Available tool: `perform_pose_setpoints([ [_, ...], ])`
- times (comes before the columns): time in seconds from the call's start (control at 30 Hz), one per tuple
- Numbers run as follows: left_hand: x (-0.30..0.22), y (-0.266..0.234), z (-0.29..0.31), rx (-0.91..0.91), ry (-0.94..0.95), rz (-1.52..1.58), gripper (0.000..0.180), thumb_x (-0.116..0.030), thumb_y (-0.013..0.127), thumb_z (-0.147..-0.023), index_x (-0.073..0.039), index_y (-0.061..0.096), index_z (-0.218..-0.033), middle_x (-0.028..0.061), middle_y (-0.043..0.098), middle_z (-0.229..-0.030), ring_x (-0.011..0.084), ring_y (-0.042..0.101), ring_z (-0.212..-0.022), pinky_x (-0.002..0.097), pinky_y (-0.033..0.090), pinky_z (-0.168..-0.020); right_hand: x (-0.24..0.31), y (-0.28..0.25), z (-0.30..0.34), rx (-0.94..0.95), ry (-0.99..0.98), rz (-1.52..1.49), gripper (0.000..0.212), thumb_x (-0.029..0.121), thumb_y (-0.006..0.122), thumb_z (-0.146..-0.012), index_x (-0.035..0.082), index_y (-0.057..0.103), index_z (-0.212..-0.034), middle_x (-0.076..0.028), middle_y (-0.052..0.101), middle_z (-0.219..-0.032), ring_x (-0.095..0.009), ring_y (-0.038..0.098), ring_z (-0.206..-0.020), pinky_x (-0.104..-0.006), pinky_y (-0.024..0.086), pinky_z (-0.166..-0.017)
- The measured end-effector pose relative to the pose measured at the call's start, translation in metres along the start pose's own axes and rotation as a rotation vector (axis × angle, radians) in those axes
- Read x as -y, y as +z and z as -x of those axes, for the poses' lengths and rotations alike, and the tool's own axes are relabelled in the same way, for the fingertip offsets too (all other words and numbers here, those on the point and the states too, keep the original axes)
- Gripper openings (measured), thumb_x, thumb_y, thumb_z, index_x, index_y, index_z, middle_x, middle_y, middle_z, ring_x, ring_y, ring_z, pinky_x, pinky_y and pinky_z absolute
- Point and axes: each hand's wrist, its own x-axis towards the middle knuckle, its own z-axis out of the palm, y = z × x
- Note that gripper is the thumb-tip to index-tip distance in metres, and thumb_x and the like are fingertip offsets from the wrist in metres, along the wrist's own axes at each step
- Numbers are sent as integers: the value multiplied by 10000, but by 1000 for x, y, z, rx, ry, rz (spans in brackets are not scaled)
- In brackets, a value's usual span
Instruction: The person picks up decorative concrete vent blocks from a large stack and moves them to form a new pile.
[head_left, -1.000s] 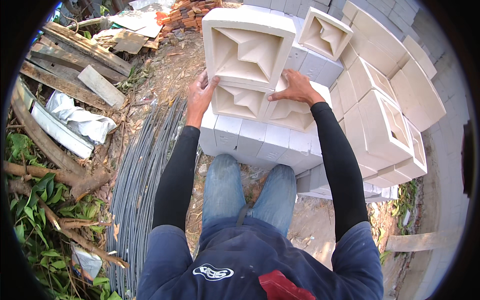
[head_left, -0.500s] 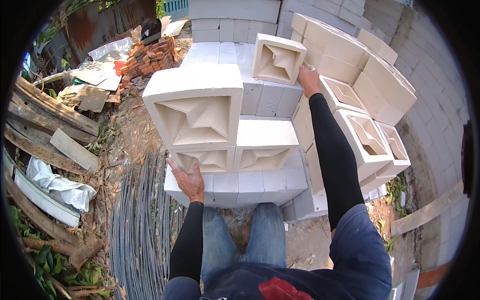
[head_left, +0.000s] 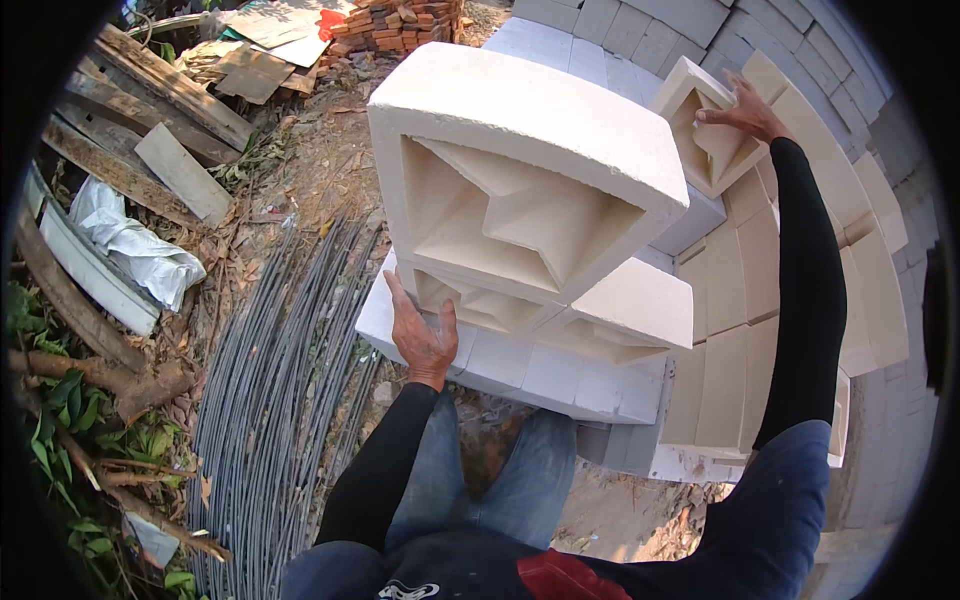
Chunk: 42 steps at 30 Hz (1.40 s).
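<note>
My left hand point(head_left: 425, 342) is open, its fingers stretched up against the left end of a lower cream hollow block point(head_left: 478, 303), thumb apart. On top of that rests a cream ventilation block point(head_left: 530, 120) with a zigzag recess facing me. Beside the lower block sits a matching cream block point(head_left: 640, 300). At the upper right my right hand point(head_left: 752, 112) is open with thumb and fingers spread, at the top right edge of a smaller-looking cream block point(head_left: 680, 100). Its thumb lies in front of the recess; whether it presses on the block cannot be told.
White-grey blocks point(head_left: 540, 385) form the stack underneath. A tall stack of cream blocks point(head_left: 725, 300) stands at the right. Steel rods point(head_left: 270, 420) lie on the ground at the left, near a white sack point(head_left: 135, 240), old planks point(head_left: 150, 110) and red bricks point(head_left: 395, 30).
The view has turned and moved closer to the blocks. My right hand has shifted from the smaller-looking block's right side to its top edge, fingers spread. My left hand stays by the lower block.
</note>
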Motion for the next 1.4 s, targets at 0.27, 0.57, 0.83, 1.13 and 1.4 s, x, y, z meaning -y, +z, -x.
perform_pose_setpoints([
  [0.27,5,-6,1,24,-27,15,938,-235,656,-899,135,114,-1570,375,422,-1499,510,480,-1354,455,421,-1113,-10,12,-32,300,-25,-278,1310,672,847,-582,126,267,-1622,-239,512,-1484,-384,513,-1365,-453,370,-1193],
  [0.57,3,-6,0,39,-50,-3,933,-177,646,-857,139,128,-1566,373,422,-1500,498,472,-1371,445,404,-1134,4,-3,-8,239,-104,-166,1217,309,865,-554,115,286,-1607,-191,552,-1419,-354,541,-1301,-446,357,-1207],
  [0.83,4,-4,-1,7,12,-52,944,-165,651,-834,139,136,-1564,369,437,-1491,493,492,-1353,446,414,-1127,16,-21,24,104,-38,23,1108,271,766,-608,-76,289,-1545,-279,493,-1451,-396,524,-1311,-394,392,-1163],
  [1.13,7,-2,0,-7,14,-12,892,-154,615,-874,137,137,-1568,398,430,-1468,515,522,-1289,459,439,-1078,28,-16,64,-109,-170,112,1013,343,752,-665,-12,345,-1522,-250,503,-1433,-413,520,-1303,-489,436,-1086],
  [1.4,6,-4,-1,-9,7,-2,898,-138,636,-848,117,159,-1565,337,496,-1440,470,550,-1269,468,452,-1061,64,-27,87,-117,-80,176,1033,334,760,-665,31,316,-1547,-202,511,-1380,-386,504,-1309,-563,405,-1069],
])
